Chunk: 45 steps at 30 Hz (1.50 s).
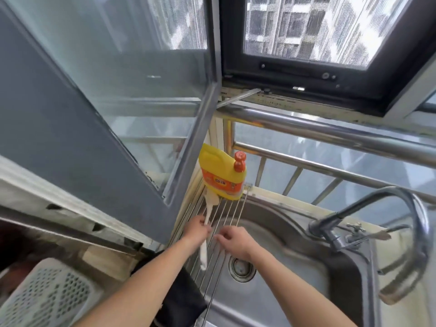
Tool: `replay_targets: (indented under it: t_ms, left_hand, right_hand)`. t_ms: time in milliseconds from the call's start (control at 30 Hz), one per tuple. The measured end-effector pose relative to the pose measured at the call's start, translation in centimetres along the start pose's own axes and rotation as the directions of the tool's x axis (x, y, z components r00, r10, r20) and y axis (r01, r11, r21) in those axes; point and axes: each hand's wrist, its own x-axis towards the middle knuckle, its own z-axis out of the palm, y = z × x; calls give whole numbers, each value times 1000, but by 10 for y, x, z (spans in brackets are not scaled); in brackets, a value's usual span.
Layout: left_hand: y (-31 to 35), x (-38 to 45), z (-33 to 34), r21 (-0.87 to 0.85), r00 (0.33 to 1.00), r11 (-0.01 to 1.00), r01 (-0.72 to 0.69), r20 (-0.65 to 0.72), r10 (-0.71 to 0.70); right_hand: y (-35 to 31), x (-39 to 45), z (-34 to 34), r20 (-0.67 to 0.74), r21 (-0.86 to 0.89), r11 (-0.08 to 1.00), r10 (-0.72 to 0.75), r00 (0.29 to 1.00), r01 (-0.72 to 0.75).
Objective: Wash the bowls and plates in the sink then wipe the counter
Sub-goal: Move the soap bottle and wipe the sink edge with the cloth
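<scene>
Left hand (197,228) clamped on white brush (205,234) lying on wire rack (226,215) over sink's (295,267) left side. Right hand (232,241) fingers curled, touching rack rods, grip unclear. Yellow soap bottle (223,173) upright at rack's far end. Faucet (377,220) right.

left hand (197,228) curled, gripping; right hand (232,241) loosely curled.
</scene>
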Motion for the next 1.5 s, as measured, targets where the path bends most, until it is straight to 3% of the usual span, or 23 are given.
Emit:
replay_targets:
  t_ms: [100, 267, 367, 533, 667, 800, 1000, 1233, 1367, 1500]
  left_hand:
    - [-7, -2, -16, -57, 1000, 998, 11, 4, -11]
    - [-10, -2, -25, 41, 997, 996, -80, 13, 80]
    - [-13, 2, -21, 162, 995, 982, -94, 42, 88]
    - [-16, 5, -16, 210, 995, 975, -71, -52, 83]
    - [-14, 7, -13, 210, 990, 972, -107, -71, 125]
    - [-15, 13, -14, 252, 991, 963, -97, -62, 117]
    - [-22, 14, -14, 290, 983, 943, -164, -34, 181]
    - [-27, 11, -13, 336, 974, 928, -160, -101, 205]
    - [-29, 11, -14, 395, 966, 893, -216, -50, 255]
    - [-43, 15, -11, 333, 962, 908, -255, -6, 272]
  right_hand:
    - [2, 4, -15, -202, 18, 999, 52, 978, -49]
    - [0, 18, -41, -460, 91, 993, 106, 882, -72]
    - [0, 31, -50, -536, 126, 992, 83, 840, -18]
    - [-8, 44, -61, -598, 207, 972, 37, 801, 110]
    - [-26, 51, -83, -578, 333, 911, -6, 816, 242]
    - [-32, 58, -91, -536, 378, 897, 11, 844, 229]
    - [-35, 54, -92, -566, 335, 915, 3, 825, 226]
    - [-32, 42, -85, -659, 273, 947, 56, 750, 169]
    - [-30, 22, -80, -692, 248, 955, 57, 720, 162]
    - [-27, -3, -69, -719, 233, 966, 94, 689, 111]
